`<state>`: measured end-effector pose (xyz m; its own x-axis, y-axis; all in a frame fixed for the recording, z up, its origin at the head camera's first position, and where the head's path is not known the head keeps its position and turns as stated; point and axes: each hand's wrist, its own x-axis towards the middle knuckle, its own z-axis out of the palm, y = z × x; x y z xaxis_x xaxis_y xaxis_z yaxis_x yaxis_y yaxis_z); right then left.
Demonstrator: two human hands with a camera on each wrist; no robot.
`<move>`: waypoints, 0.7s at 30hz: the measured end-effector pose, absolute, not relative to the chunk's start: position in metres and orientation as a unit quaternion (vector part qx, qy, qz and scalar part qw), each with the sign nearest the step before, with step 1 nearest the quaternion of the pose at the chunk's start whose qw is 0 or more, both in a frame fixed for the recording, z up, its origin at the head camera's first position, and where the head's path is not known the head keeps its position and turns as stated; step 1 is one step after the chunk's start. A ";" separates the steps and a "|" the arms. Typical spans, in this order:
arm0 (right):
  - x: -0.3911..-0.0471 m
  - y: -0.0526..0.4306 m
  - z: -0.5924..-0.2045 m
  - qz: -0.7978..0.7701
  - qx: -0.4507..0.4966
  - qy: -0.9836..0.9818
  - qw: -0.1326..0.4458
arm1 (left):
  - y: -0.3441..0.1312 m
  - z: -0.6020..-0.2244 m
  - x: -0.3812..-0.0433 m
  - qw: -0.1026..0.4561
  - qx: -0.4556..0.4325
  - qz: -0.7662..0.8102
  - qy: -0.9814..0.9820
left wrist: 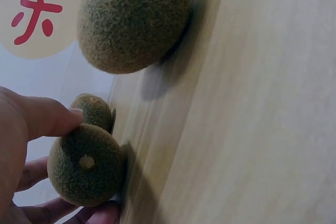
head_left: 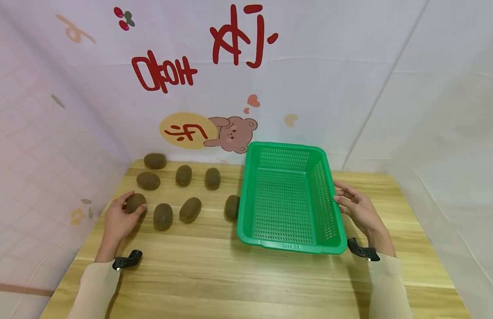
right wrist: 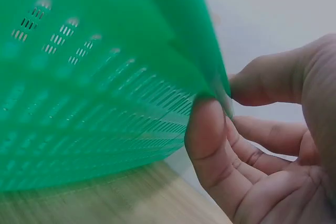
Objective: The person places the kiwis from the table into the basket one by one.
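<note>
At the left of the table my left hand (head_left: 120,219) holds a brown fuzzy kiwi (head_left: 136,204), thumb on one side and fingers round the other. The left wrist view shows that kiwi (left wrist: 86,166) low over the wood, its pale stem end facing the camera. My right hand (head_left: 359,208) is at the right side of a green plastic basket (head_left: 292,248). In the right wrist view, the thumb and fingers (right wrist: 207,129) pinch the basket's rim (right wrist: 202,35). Bare mesh floor shows inside the basket.
Several more kiwis (head_left: 163,216) lie loose on the wooden table (head_left: 214,274), left of the basket. One kiwi (head_left: 232,207) sits against the basket's left side, partly hidden by its rim. A printed white cloth (head_left: 318,79) hangs behind the table and along both sides.
</note>
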<state>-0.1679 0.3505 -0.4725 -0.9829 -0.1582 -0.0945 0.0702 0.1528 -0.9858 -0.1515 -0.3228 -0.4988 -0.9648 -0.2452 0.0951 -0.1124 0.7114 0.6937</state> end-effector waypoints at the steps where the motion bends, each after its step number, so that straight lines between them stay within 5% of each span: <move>1: -0.168 0.350 -0.472 -0.653 -0.027 0.752 0.087 | -0.323 -0.498 -0.152 0.091 0.097 -0.368 -0.920; 21: -0.167 0.348 -0.471 -0.643 -0.020 0.760 0.092 | -0.321 -0.486 -0.147 0.121 0.105 -0.376 -0.913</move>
<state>-0.1669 0.3482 -0.4707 -0.9823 -0.1480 -0.1147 0.0885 0.1728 -0.9810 -0.1467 -0.3213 -0.4857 -0.9487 -0.2826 0.1415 -0.1009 0.6952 0.7117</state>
